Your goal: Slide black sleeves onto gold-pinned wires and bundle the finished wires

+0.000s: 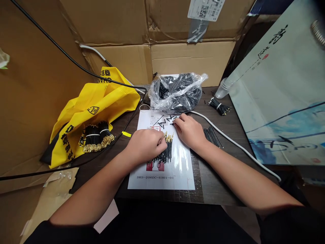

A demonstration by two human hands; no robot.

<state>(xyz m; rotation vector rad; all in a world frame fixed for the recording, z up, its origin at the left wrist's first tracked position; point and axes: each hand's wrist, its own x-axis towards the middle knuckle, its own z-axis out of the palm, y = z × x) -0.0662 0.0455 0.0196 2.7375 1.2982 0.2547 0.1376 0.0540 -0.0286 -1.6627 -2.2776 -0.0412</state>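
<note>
My left hand (146,144) is closed in a fist above a printed sheet (184,169). A thin dark wire (157,121) sticks up from it, pale at its lower end. Beside and below that hand lies a pile of short black wires (166,152) with gold terminals. My right hand (190,131) rests at the sheet's right side, thumb and finger pinched at a small black tube piece (173,124). Several loose black tube pieces (161,124) lie on the paper between the hands. More black wires (212,136) lie beside my right wrist, partly under it.
A clear plastic bag of black pieces (177,93) stands behind the sheet. Banded wire bundles (98,137) lie on a yellow bag (114,98) at left; another bundle (219,106) lies near plastic cups (223,88). A white cable (236,139) crosses the right; cardboard (193,62) closes the back.
</note>
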